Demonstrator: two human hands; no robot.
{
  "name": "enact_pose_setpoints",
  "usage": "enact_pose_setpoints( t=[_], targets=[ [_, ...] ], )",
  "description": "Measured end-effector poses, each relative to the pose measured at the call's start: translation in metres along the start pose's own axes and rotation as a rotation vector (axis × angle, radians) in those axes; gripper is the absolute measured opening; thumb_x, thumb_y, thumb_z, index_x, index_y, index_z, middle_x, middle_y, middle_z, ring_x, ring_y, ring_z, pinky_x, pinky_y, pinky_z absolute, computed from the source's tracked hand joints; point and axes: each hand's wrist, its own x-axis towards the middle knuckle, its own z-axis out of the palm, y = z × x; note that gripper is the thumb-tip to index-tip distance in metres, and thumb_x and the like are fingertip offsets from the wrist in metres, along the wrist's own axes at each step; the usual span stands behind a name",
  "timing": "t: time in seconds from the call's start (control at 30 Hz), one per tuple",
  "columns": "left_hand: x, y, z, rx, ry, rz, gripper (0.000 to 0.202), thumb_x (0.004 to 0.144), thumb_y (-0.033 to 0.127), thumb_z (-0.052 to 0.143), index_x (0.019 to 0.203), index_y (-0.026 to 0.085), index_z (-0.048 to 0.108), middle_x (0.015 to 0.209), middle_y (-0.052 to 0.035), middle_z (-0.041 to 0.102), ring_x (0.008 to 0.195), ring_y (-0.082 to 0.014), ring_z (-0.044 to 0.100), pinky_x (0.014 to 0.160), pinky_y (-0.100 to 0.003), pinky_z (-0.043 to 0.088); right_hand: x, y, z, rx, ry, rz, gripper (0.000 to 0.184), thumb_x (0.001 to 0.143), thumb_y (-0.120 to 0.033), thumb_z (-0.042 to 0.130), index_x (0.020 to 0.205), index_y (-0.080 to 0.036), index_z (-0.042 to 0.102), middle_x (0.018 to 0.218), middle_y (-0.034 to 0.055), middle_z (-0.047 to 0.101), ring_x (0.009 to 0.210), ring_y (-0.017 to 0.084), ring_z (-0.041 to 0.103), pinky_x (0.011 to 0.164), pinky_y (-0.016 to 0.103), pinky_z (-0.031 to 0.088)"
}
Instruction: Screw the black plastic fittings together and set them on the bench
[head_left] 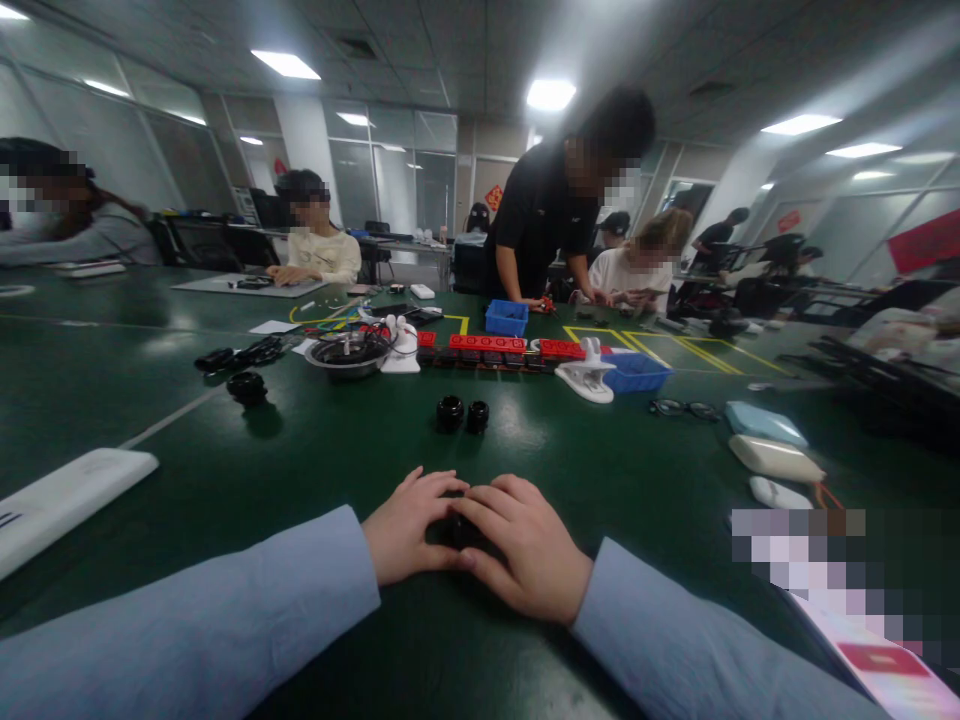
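Observation:
My left hand [416, 525] and my right hand [521, 545] meet at the middle of the green table, both curled round one small black piece [466, 532]. Fingers cover most of that piece, so its kind cannot be made out. Both thumbs lie at its near side, tip to tip. Just beyond my hands stand two shiny black ribbed cylindrical pieces, a wider one [450, 413] and a narrower one [478, 416]. Farther left is another black ribbed piece [247, 389].
Across the table run red power strips [487, 344], a metal bowl [346, 355], white clip stands [589, 375] and blue bins [636, 372]. Glasses [684, 409], pouches [776, 457] and a lit phone [885, 660] lie right; a white case [75, 500] lies left. Several people are opposite.

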Motion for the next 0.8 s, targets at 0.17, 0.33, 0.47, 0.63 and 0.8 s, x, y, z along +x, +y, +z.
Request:
enact_pose_setpoints(
  t=[0.17, 0.33, 0.47, 0.63, 0.8],
  targets=[
    [0.0001, -0.0025, 0.0011, 0.0, 0.01, 0.012, 0.05, 0.071, 0.046, 0.066, 0.115, 0.025, 0.056, 0.128, -0.0073, 0.047, 0.124, -0.0298, 0.034, 0.103, -0.056, 0.015, 0.0003, -0.0006, 0.0004, -0.039, -0.013, -0.009, 0.04, 0.085, -0.038, 0.045, 0.116, -0.014, 0.052, 0.115, 0.0105, 0.055, 0.085, 0.022, 0.045, 0.074, 0.037, 0.039],
    [0.0001, -0.0035, 0.0019, -0.012, 0.015, 0.012, 0.05, 0.07, 0.045, 0.067, 0.114, 0.026, 0.056, 0.128, -0.006, 0.047, 0.124, -0.0298, 0.034, 0.103, -0.056, 0.015, 0.0013, 0.0004, 0.0015, -0.042, -0.001, -0.027, 0.041, 0.087, -0.042, 0.04, 0.114, -0.014, 0.052, 0.113, 0.012, 0.055, 0.083, 0.022, 0.045, 0.072, 0.037, 0.039],
    [-0.0001, -0.0021, 0.0008, -0.018, -0.001, -0.002, 0.051, 0.069, 0.045, 0.068, 0.115, 0.027, 0.055, 0.128, -0.0054, 0.047, 0.124, -0.0296, 0.034, 0.103, -0.056, 0.015, 0.0008, 0.0008, 0.0012, -0.011, -0.005, -0.044, 0.048, 0.089, -0.047, 0.032, 0.117, -0.013, 0.051, 0.117, 0.0118, 0.054, 0.084, 0.023, 0.044, 0.073, 0.038, 0.038],
    [0.0004, -0.0013, 0.0009, -0.029, 0.017, -0.007, 0.054, 0.068, 0.046, 0.068, 0.117, 0.027, 0.054, 0.128, -0.005, 0.047, 0.124, -0.0297, 0.034, 0.103, -0.056, 0.015, 0.0006, 0.0013, 0.001, 0.001, 0.008, -0.073, 0.062, 0.089, -0.056, 0.017, 0.117, -0.012, 0.051, 0.116, 0.0133, 0.054, 0.082, 0.023, 0.043, 0.071, 0.038, 0.038],
    [0.0006, -0.0015, 0.0013, -0.027, 0.006, -0.015, 0.056, 0.067, 0.045, 0.07, 0.118, 0.028, 0.053, 0.129, -0.0049, 0.047, 0.124, -0.0295, 0.034, 0.103, -0.056, 0.014, 0.0024, 0.0005, 0.0012, -0.034, 0.02, -0.116, 0.07, 0.088, -0.06, 0.01, 0.113, -0.01, 0.053, 0.109, 0.0141, 0.057, 0.085, 0.023, 0.044, 0.071, 0.038, 0.037]
  ],
)
